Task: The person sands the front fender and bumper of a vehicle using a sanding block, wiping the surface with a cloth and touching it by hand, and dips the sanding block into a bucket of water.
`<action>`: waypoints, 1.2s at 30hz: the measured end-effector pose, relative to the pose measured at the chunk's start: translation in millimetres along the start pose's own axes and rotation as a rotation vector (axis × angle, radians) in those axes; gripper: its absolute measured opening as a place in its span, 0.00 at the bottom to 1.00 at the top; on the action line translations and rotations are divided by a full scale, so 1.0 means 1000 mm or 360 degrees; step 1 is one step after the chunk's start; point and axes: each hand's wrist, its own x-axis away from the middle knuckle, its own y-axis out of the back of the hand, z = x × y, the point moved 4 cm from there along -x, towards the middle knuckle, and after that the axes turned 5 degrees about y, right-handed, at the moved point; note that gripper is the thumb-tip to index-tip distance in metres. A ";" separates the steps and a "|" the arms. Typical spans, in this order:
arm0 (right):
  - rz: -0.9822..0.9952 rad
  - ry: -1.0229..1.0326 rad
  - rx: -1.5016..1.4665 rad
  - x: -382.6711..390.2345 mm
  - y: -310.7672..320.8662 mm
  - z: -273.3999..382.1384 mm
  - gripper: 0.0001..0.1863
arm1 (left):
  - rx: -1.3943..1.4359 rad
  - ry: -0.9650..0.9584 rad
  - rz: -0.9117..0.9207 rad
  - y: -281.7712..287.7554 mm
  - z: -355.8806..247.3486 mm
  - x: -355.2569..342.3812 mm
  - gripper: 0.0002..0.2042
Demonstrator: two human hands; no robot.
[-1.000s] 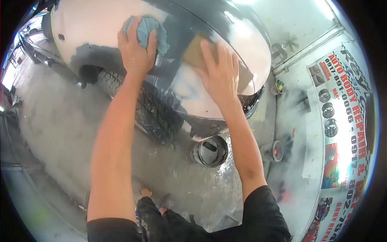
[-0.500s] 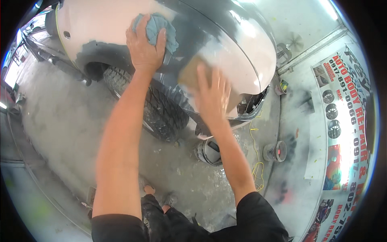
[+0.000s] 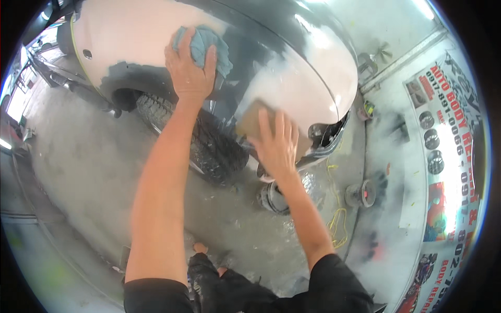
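Note:
Both my arms reach over the front corner of a car, whose fender (image 3: 130,31) is dark grey with large pale pink patches. My left hand (image 3: 190,78) grips a crumpled blue-grey cloth (image 3: 214,49) against the panel above the wheel arch. Lower and to the right, my right hand (image 3: 278,146) presses a brown sheet that looks like sandpaper (image 3: 250,121) onto a pale, wet-looking patch. Its fingers lie nearly straight over the sheet, which sticks out on both sides of them. The sheet's underside is hidden.
Below the fender is the knobbly tyre (image 3: 219,156). A bucket (image 3: 272,199) stands on the floor under my right forearm, and another bucket (image 3: 360,194) is by the right wall. A yellow cord (image 3: 340,224) trails nearby. A printed banner (image 3: 417,96) hangs on that wall.
My right hand has slid a little down and to the right over the panel with the brown sheet. The left hand stays on the cloth in nearly the same place.

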 end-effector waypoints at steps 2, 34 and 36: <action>-0.0101 0.0016 0.0035 -0.071 0.025 -0.005 0.50 | -0.0017 0.0035 0.0014 0.003 0.000 0.000 0.30; -0.0020 0.0081 0.0037 0.005 0.019 -0.015 0.46 | 0.0018 -0.0037 -0.0017 0.002 -0.001 0.004 0.29; -0.0075 0.0128 0.0094 -0.050 0.034 -0.030 0.46 | 0.0020 0.0000 -0.0025 0.001 -0.004 -0.001 0.29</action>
